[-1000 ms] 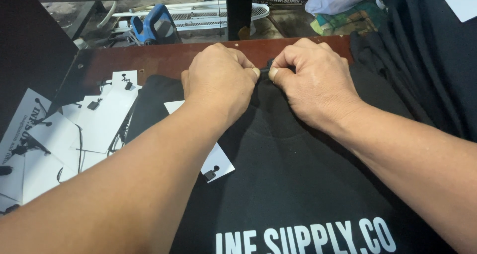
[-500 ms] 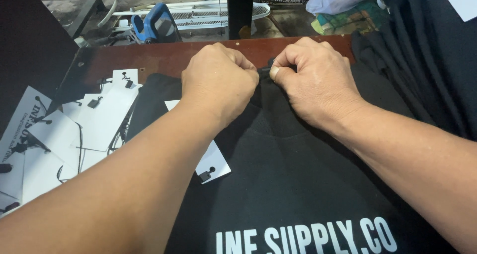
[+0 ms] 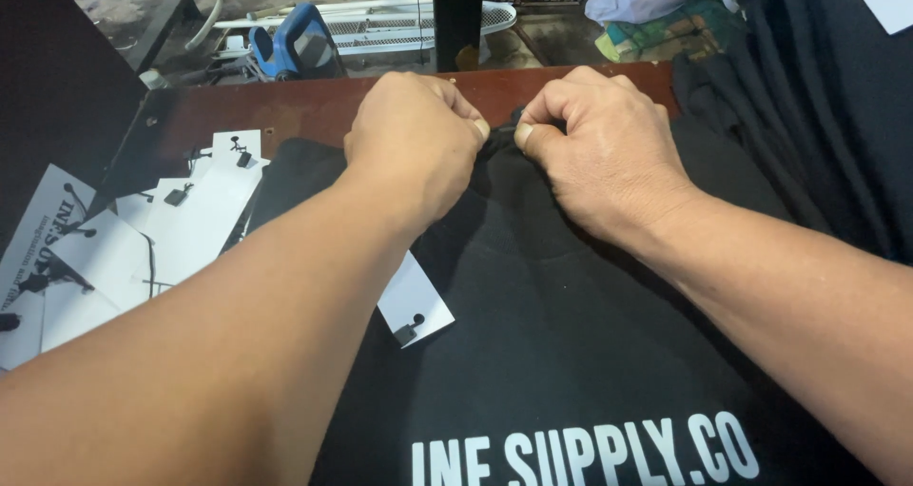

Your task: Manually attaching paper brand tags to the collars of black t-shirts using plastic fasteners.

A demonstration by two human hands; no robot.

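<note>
A black shirt [image 3: 571, 334] with white printed lettering lies flat on a reddish-brown table [image 3: 285, 110]. My left hand [image 3: 414, 144] and my right hand [image 3: 604, 153] meet at the shirt's collar [image 3: 499, 144] at the far edge, both pinching the dark fabric between thumb and fingers. What sits between the fingertips is too small and dark to tell. A white card tag [image 3: 416, 301] with a small black clip lies on the shirt beside my left forearm.
Several white card tags [image 3: 143, 239] with black strings lie scattered at the left of the table. Dark garments [image 3: 818, 115] hang or pile at the right. Beyond the table edge are a blue object [image 3: 290, 39], a white rack and folded cloth.
Both hands stay pinched at the collar; the thumbs have shifted slightly, otherwise nothing has visibly moved.
</note>
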